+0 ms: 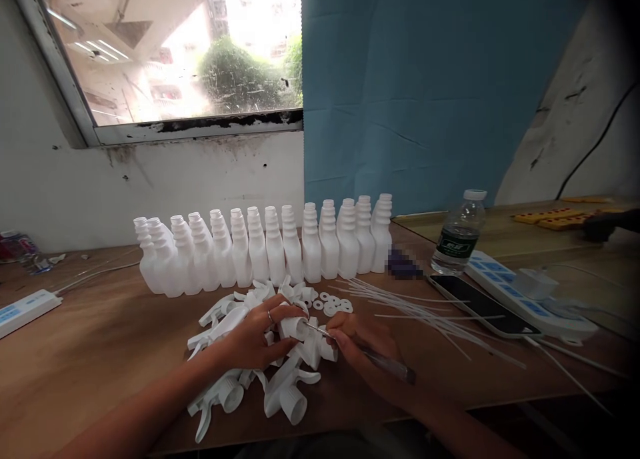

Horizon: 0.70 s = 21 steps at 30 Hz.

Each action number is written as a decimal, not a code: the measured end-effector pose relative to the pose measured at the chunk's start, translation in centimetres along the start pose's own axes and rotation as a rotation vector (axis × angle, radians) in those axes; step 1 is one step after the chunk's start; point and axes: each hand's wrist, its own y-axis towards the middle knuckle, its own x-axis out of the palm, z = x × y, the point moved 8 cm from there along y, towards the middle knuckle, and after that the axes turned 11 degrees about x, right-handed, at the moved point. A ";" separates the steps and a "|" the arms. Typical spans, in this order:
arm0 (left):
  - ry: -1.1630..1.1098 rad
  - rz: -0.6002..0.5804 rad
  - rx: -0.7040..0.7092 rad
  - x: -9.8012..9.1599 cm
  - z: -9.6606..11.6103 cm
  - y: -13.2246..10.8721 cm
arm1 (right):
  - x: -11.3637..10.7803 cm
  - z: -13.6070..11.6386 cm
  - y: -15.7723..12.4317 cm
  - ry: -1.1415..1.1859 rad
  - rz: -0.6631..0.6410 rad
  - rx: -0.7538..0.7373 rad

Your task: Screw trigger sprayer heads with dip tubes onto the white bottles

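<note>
My left hand (pixel 250 339), with a ring on one finger, is closed around a white trigger spray head (pixel 293 329) whose round collar faces right. In my right hand (pixel 365 345) is a screwdriver (pixel 393 365) with a thin metal shaft and a see-through handle. Its tip meets the collar's opening; how far it goes in is hidden. More white spray heads (pixel 285 392) lie in a heap under and around my left hand. Small white ring washers (pixel 331 305) are scattered just behind my right hand.
A row of white bottles without caps (pixel 257 252) stands along the back. Thin plastic tubes (pixel 415 309) lie to the right, near a phone (pixel 480 304), a water bottle (pixel 457 235) and a power strip (pixel 520 299). Another power strip (pixel 30 312) sits at far left.
</note>
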 end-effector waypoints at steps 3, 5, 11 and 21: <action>0.012 -0.011 -0.019 0.2 -0.1 -0.2 | 0.4 -0.6 0.0 -0.024 -0.011 -0.057; 0.026 -0.016 -0.025 0.3 -0.2 -0.5 | 0.5 -1.2 -0.1 -0.056 0.031 -0.122; 0.080 -0.066 0.001 0.6 -0.2 -0.8 | 1.3 -1.3 -0.2 -0.147 0.015 -0.147; 0.038 -0.105 0.082 0.7 1.2 0.0 | 0.8 1.6 0.7 0.159 -0.119 0.312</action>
